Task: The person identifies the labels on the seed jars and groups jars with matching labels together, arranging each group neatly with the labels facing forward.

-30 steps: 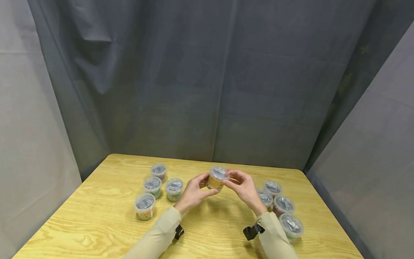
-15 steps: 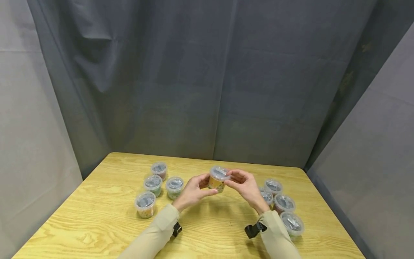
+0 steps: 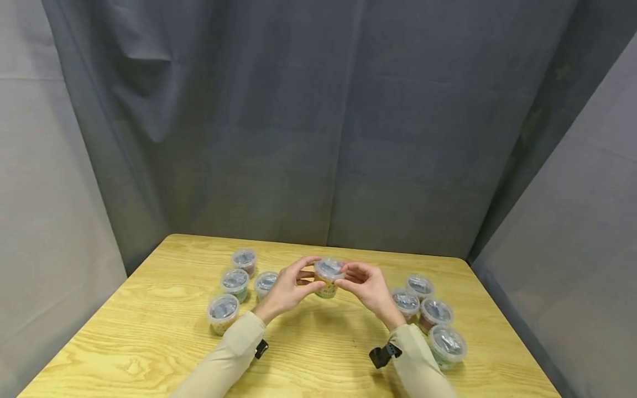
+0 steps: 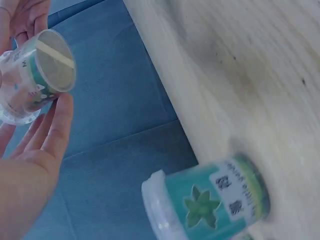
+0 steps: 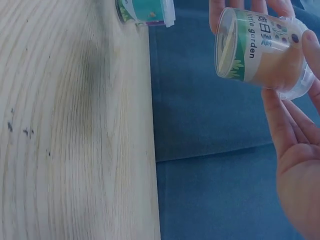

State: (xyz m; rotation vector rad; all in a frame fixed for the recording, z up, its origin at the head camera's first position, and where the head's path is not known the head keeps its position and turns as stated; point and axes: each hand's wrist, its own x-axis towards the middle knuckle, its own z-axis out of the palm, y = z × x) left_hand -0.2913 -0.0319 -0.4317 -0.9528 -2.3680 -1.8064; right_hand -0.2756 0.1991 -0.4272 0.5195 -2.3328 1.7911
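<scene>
Head view: gripping a clear lidded cup (image 3: 327,282) between left hand (image 3: 288,287) and right hand (image 3: 369,287), curled against its sides, above the worktop (image 3: 318,354). Showing a pale strip (image 4: 55,54) through the base (image 4: 52,71); hard to tell other contents. Flanked by lidded tubs (image 3: 223,309), four left, four right.

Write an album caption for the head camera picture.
Left hand and right hand hold a lidded cup above the table, four more cups on each side.
</scene>
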